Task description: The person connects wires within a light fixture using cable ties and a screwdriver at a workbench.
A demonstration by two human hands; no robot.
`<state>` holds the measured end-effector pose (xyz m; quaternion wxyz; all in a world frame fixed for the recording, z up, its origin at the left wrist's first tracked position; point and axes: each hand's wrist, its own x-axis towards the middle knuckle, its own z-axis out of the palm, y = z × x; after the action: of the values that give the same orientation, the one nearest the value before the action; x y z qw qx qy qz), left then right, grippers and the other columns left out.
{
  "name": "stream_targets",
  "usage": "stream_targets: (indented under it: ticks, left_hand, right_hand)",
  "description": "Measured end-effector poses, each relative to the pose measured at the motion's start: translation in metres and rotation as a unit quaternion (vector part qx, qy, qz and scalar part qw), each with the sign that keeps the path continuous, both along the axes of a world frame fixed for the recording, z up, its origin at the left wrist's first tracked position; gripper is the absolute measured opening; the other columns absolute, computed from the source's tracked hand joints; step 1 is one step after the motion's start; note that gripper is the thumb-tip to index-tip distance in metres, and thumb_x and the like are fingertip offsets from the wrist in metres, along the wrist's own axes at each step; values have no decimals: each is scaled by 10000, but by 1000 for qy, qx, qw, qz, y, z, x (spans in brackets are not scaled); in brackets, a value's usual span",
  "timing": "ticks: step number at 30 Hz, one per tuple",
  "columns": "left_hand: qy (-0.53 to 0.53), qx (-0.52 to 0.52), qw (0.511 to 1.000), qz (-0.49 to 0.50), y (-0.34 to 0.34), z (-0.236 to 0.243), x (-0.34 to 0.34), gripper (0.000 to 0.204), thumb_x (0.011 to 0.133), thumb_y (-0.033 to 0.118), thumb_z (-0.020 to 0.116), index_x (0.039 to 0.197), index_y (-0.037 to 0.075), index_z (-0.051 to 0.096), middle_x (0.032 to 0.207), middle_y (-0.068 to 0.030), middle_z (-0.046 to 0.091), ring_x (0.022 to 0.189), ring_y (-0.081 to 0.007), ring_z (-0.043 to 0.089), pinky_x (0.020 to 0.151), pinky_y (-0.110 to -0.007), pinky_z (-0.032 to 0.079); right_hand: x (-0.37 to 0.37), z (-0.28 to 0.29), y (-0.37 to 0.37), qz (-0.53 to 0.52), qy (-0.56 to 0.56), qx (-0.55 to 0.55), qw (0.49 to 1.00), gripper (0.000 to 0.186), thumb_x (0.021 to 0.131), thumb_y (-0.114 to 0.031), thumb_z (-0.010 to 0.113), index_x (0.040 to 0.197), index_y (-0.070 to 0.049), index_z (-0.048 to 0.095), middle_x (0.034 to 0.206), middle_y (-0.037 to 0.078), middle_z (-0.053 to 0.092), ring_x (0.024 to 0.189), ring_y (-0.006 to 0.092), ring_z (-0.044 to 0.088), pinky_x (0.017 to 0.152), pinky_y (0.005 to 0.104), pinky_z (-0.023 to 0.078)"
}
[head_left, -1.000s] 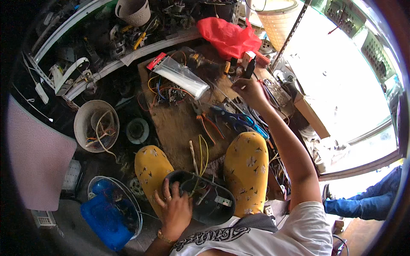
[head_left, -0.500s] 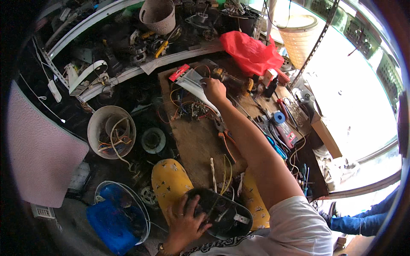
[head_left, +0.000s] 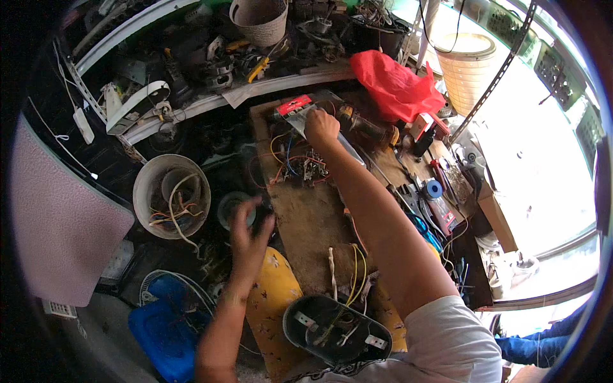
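My right hand (head_left: 322,127) is closed over a clear plastic packet (head_left: 295,115) with a red header, at the far side of the wooden board (head_left: 300,223). Its fingers are curled against the plastic, and the fingertips are partly hidden. My left hand (head_left: 248,233) is raised beside the board's left edge, blurred, its fingers apart and nothing in them. On my lap, over yellow patterned cloth (head_left: 274,287), rests a dark oval housing (head_left: 337,329) with white brackets and yellow wires. Small metal parts (head_left: 313,167) and coloured wires are heaped near my right wrist.
A drill (head_left: 364,124) and a red plastic bag (head_left: 396,86) lie at the back. Hand tools and a blue tape roll (head_left: 433,188) crowd the right side. At left stand a bucket of wires (head_left: 171,198) and a blue container (head_left: 163,338).
My left hand has let go of the oval housing and risen forward to the board's left edge. My right hand has shifted slightly left along the packet. The view has shifted a little.
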<state>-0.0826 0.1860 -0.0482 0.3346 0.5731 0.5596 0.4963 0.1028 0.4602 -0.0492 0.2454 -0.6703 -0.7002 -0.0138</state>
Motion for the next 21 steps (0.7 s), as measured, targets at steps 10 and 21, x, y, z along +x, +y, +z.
stream_targets:
  ticks: [10, 21]
  left_hand:
    - [-93, 86, 987, 94, 237, -17, 66, 600, 754, -40, 779, 1275, 92, 513, 1251, -71, 588, 1175, -222, 580, 992, -356, 482]
    - [-225, 98, 968, 47, 262, -36, 59, 629, 685, -172, 730, 1213, 98, 521, 1252, -35, 595, 1179, -205, 572, 1055, -375, 455]
  right_hand:
    - [22, 7, 24, 66, 111, -53, 990, 248, 795, -266, 741, 987, -110, 757, 1096, 159, 725, 1013, 351, 700, 873, 465, 557]
    - [24, 16, 22, 148, 115, -28, 982, 188, 744, -208, 779, 915, -131, 789, 928, 106, 756, 890, 305, 729, 820, 398, 571]
